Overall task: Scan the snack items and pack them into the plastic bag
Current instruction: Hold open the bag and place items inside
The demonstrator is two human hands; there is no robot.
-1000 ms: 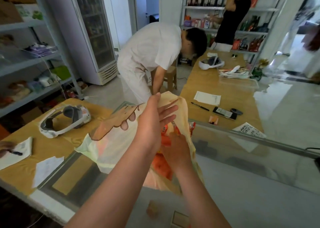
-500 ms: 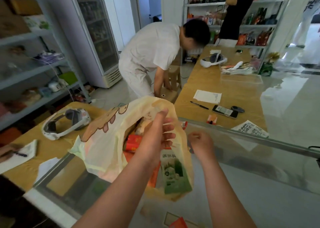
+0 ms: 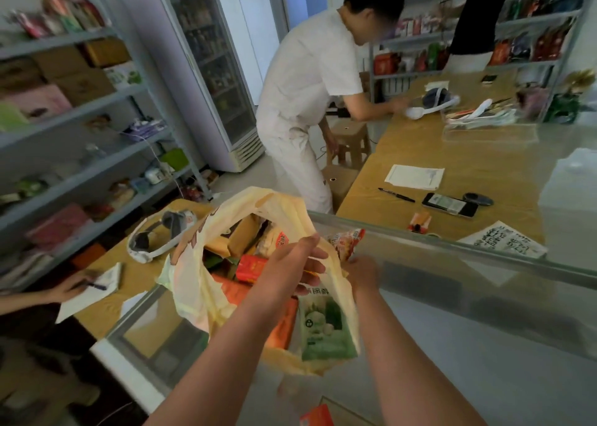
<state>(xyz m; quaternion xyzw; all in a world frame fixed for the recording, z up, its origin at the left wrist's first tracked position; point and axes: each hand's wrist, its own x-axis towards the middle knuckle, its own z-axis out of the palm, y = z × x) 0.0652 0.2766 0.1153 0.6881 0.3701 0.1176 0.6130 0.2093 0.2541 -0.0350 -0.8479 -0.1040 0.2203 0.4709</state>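
A pale yellow plastic bag (image 3: pixel 190 283) stands open on the glass counter (image 3: pixel 484 344). Several snack packets fill it, among them a red packet (image 3: pixel 255 267), an orange packet (image 3: pixel 284 325) and a green packet (image 3: pixel 326 325) seen through the bag's wall. My left hand (image 3: pixel 290 264) grips the bag's near rim and holds the mouth open. My right hand (image 3: pixel 363 272) is at the bag's right rim and holds a reddish snack packet (image 3: pixel 347 241) just outside the opening.
A white headset (image 3: pixel 155 238) lies on the wooden table left of the bag, where another person's hand (image 3: pixel 74 283) writes on paper. Behind the counter are a pen (image 3: pixel 395 195), a phone (image 3: pixel 449 204), a printed sheet (image 3: pixel 504 241) and a person in white (image 3: pixel 307 86). A red packet (image 3: pixel 316 416) lies by the bottom edge.
My right hand came out of the bag and now holds a reddish packet at its right rim. My left hand went from lying flat on the bag to gripping its rim.
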